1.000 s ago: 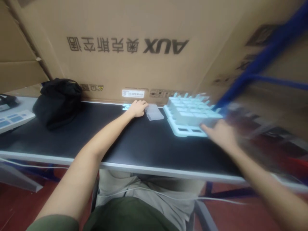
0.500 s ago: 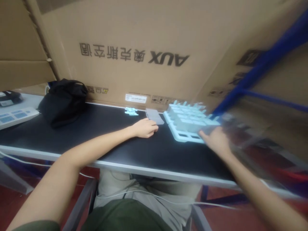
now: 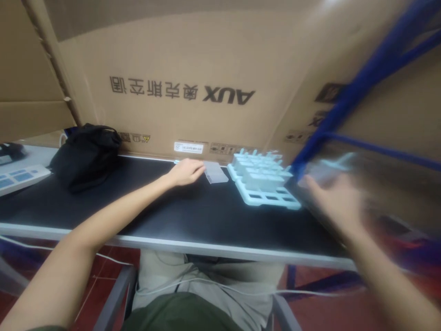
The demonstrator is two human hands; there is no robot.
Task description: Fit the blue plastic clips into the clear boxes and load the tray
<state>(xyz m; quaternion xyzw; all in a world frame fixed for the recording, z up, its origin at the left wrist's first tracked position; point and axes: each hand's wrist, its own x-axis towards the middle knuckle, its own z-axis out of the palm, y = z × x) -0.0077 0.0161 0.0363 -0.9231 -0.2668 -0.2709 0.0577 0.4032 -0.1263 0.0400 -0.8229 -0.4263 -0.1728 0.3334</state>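
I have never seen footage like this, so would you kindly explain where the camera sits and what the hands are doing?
There is no machine here: a person wears one camera on the head, looking forward and down, so both bare arms reach in from the bottom of the picture. The left hand lies open on the black tabletop, fingertips at a small clear plastic piece. The right hand is blurred beside the right end of a pale blue tray that carries rows of matching blocks; whether it grips anything cannot be told. A black bag sits at the left, a large cardboard box stands behind, and a blue rack crosses the right.
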